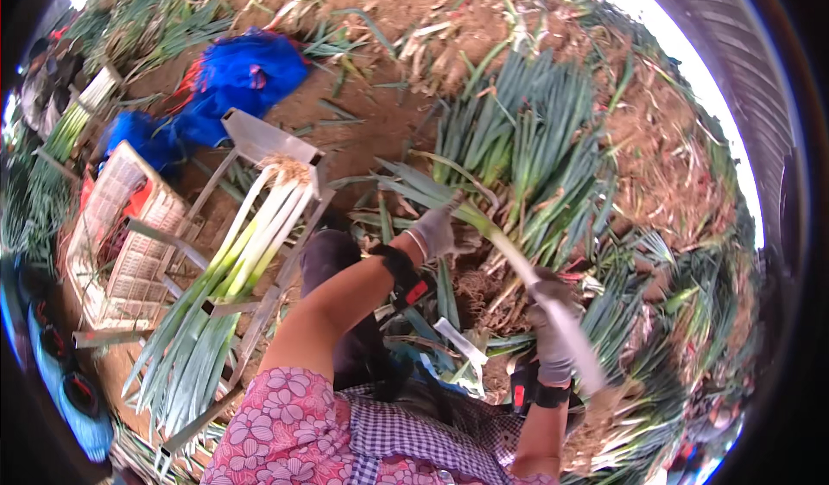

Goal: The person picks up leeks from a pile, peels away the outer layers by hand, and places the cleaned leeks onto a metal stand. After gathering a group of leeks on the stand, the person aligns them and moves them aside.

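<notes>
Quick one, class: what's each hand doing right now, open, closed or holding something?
Left hand: at the green part of the leek; whether it is closed cannot be told.
Right hand: closed, holding the leek's white part.

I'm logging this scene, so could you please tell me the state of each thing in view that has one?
Leek, slanted, leaves on, lower end blurred
Left hand, gloved, at the leaves; grip unclear
Right hand, gloved, closed on the white stalk
Rack, loaded
Bundle, lying in the rack, roots on
Crate, open, something red inside
Blue net, crumpled on the soil
Leek pile, heaped, leaves on
</notes>
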Tool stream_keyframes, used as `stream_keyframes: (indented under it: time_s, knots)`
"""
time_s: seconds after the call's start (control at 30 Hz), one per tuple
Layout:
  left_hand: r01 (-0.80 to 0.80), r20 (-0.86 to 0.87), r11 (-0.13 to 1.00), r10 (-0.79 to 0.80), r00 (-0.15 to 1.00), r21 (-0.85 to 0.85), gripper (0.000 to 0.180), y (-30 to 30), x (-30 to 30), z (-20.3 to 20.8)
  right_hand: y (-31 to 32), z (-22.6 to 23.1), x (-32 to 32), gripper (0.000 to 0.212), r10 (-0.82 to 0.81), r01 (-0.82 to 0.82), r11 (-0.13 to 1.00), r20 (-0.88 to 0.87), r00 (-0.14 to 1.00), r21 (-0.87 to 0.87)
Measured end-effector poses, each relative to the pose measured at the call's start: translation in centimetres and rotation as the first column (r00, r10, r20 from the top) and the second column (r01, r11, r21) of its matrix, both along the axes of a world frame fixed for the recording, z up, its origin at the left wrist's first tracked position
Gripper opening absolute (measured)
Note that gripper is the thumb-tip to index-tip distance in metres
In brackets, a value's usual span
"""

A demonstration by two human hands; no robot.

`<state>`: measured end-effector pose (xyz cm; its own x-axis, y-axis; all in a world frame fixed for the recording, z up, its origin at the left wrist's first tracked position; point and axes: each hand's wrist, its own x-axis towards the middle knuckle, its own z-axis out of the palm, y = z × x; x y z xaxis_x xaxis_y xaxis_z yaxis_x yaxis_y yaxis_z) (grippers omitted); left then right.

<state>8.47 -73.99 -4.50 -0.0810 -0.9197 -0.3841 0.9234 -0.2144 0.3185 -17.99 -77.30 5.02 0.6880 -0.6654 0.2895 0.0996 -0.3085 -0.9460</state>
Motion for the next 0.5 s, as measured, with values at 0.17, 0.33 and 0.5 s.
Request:
stream_keyframes:
  time_s: [0.17, 0.33, 0.5]
  knots:
    - [-0.155, 0.14, 0.988, 0.156, 0.978, -0.019, 0.041, -1.2, 0.3, 1.5, 3.5, -0.2, 0.6, 0.035, 0.268, -0.481, 0.784, -0.484, 0.833, -0.393]
    - [-0.249, 0.296, 0.957, 0.283, 0.912, -0.146, 0.027, -0.5, 0.2, 5.5, -0.8, -3.8, 2.1, 0.031, -0.241, 0.115, 0.946, -0.42, 0.875, -0.303]
    - [-0.285, 0.278, 0.905, 0.376, 0.884, -0.316, 0.032, -1.8, 0.3, 3.1, -3.2, -2.8, 14.4, 0.036, -0.206, 0.223, 0.975, -0.313, 0.927, 0.019]
